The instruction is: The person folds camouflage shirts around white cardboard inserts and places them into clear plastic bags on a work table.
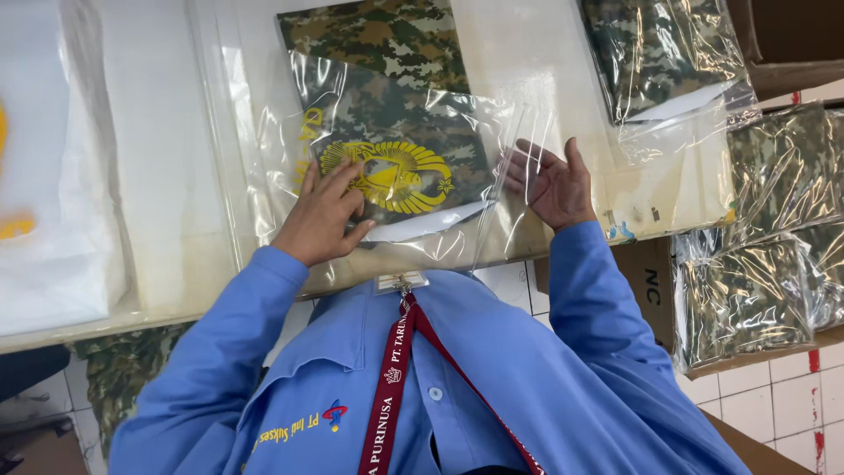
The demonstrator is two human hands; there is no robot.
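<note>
Left hand (323, 215) lies flat, fingers spread, pressing on a clear bag (396, 167) that holds a folded camouflage garment (400, 132) with a yellow emblem (387, 176). Right hand (554, 186) is at the bag's right edge, fingers slightly curled under the loose plastic flap (519, 149), lifting it; whether it pinches the film I cannot tell. Seen from the head camera, the bag sits on the table (167, 176) directly ahead, between both hands, its long axis running away from the person. Left hand is on it; right hand just beside the garment. 2 more bagged garments (747, 290) lie at right.
</note>
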